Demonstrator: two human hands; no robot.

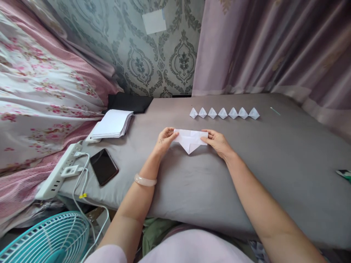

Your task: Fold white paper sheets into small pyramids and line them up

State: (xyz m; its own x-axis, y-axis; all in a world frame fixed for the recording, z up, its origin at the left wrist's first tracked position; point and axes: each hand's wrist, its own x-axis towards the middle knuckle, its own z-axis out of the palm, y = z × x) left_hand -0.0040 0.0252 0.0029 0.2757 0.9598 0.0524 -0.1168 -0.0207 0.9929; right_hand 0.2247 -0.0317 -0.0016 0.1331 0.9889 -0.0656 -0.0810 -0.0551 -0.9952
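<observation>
A white sheet of folded paper (189,138) is stretched between my two hands above the grey-covered table. Its upper part is a straight band and its lower middle comes down to a point. My left hand (166,140) pinches the band's left end, thumb in front. At the right end, my right hand (216,141) grips it the same way, with the fingers partly hidden behind the paper. Beyond the hands stands a row of several small folded paper shapes (222,113), each pointed at the top.
A stack of white paper (112,124) lies at the left, before a black folded item (130,102). Nearer are a phone (104,167), a power strip (59,171) with cables, and a turquoise fan (52,237). A thin stick (275,111) lies at the far right.
</observation>
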